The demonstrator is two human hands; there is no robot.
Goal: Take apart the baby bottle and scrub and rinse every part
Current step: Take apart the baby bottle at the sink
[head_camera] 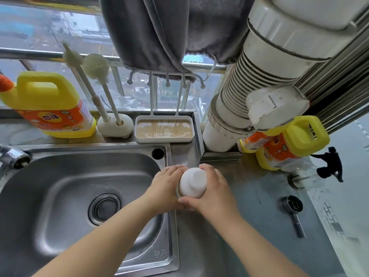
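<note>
Baby bottle [192, 183] stands upright at centre frame, on the steel counter [249, 196] just right of the sink [60, 196] rim, white cap on. My left hand [167, 186] wraps its left side and my right hand [213, 190] grasps the cap side, thumb across the front; I judge this a brace-and-twist hold to start dismantling. Brushes [95, 80] wait in their holder at upper left beside the detergent jug [50, 104]. Open counter lies to lower right, a metal scoop [292, 208] well apart; the basin offers free room leftward.
</note>
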